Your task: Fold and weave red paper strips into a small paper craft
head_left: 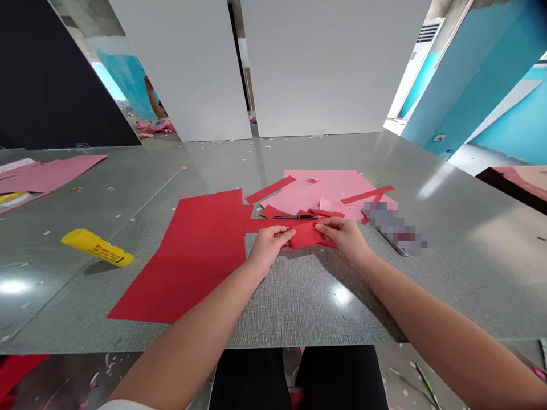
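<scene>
A small piece of red paper [304, 236] is held between both hands, just above the grey table. My left hand [270, 241] pinches its left edge with thumb and fingers. On the opposite side, my right hand [342, 234] grips the upper right corner the same way. Right behind the piece lies a black pen [294, 217], on red paper scraps and strips. A large red sheet [200, 256] lies flat to the left of my left hand. Beyond the scraps is a pink sheet [333, 182] with a red strip [367, 194] across its right part.
A yellow glue bottle [98, 247] lies at the left. To the right of my hands is a blurred-out phone [395, 228]. Pink paper [55, 173] sits at the far left. White panels [333, 68] stand along the table's back edge, and tiny paper bits dot the grey table [290, 302].
</scene>
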Tool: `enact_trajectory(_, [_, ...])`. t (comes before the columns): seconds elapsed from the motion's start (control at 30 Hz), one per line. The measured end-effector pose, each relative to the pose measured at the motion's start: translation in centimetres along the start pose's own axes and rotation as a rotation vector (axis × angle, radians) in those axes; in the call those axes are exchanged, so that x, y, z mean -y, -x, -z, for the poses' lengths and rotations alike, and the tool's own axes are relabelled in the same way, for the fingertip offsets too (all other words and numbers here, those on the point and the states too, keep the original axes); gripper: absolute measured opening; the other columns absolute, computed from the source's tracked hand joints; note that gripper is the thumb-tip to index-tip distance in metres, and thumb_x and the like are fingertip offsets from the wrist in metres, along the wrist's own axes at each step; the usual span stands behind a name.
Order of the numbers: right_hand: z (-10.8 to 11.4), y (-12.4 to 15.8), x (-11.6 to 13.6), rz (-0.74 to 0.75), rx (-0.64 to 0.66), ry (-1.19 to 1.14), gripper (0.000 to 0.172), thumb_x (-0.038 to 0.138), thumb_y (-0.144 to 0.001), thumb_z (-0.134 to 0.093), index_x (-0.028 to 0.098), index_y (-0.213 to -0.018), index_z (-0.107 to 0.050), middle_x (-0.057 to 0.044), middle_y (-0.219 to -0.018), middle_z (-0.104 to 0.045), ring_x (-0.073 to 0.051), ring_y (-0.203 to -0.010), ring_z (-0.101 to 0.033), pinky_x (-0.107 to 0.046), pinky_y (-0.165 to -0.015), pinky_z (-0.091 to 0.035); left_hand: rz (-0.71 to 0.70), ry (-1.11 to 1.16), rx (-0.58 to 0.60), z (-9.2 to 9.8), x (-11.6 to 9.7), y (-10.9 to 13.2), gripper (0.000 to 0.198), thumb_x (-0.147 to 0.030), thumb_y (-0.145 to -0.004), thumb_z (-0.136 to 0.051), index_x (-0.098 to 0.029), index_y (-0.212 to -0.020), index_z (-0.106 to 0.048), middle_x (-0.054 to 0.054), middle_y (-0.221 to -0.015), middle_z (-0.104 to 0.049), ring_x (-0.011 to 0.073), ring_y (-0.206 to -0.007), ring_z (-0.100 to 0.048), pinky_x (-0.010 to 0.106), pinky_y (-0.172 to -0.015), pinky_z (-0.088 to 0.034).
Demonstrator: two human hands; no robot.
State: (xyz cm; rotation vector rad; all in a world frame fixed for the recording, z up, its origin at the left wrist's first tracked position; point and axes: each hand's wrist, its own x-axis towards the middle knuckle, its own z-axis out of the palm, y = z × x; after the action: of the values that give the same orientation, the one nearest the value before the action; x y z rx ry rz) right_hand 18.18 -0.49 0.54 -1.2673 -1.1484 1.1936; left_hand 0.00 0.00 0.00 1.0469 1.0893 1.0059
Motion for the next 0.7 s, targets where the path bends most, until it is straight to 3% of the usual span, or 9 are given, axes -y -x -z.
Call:
enact_trajectory(0.33, [-0.2, -0.5, -1.5, 0.102, 0.013, 0.059, 0.017, 0.036, -0.068, -0.065, 0.019, -0.068, -0.062, 0.000, -0.063, -0.055, -0.011, -0.055, -0.047, -0.027, -0.053, -0.037, -0.055, -0.017, -0.042, -0.1, 0.0, 0.0, 0.023, -0.036, -0.073, -0.063, -0.015, -0.081, -0.066, 0.005, -0.077, -0.067, 0.0147, -0.066, -0.063, 0.028, -0.061, -0.052])
enact_trajectory(0.47, [-0.2, -0.3, -0.9, 0.115, -0.041, 0.032, 0.017, 0.034, -0.068, -0.066, 0.018, -0.068, -0.061, 0.000, -0.065, -0.055, -0.011, -0.057, -0.046, -0.027, -0.056, -0.037, 0.000, 0.017, 0.021, -0.2, 0.0, 0.1, 0.029, -0.040, -0.076, -0.059, -0.016, -0.093, -0.062, 0.006, -0.081, -0.066, 0.0155, -0.069, -0.063, 0.030, -0.060, -0.054])
enact_trajectory(0.57, [-0.2, -0.2, -0.5, 0.107, -0.055, 0.043, 0.018, 0.034, -0.067, -0.066, 0.017, -0.068, -0.061, 0.000, -0.067, -0.056, -0.010, -0.058, -0.046, -0.027, -0.058, -0.038, 0.010, -0.027, 0.097, -0.3, 0.0, 0.2, 0.025, -0.038, -0.074, -0.061, -0.014, -0.082, -0.062, 0.006, -0.082, -0.064, 0.0166, -0.073, -0.064, 0.029, -0.061, -0.054])
enact_trajectory(0.7, [-0.1, -0.1, -0.7, 0.118, -0.067, 0.042, 0.018, 0.035, -0.068, -0.065, 0.017, -0.070, -0.061, -0.001, -0.072, -0.059, -0.011, -0.061, -0.048, -0.027, -0.060, -0.039, -0.009, -0.056, 0.108, -0.4, -0.2, 0.4, 0.024, -0.038, -0.074, -0.061, -0.014, -0.076, -0.061, 0.004, -0.078, -0.062, 0.0175, -0.076, -0.064, 0.028, -0.060, -0.054])
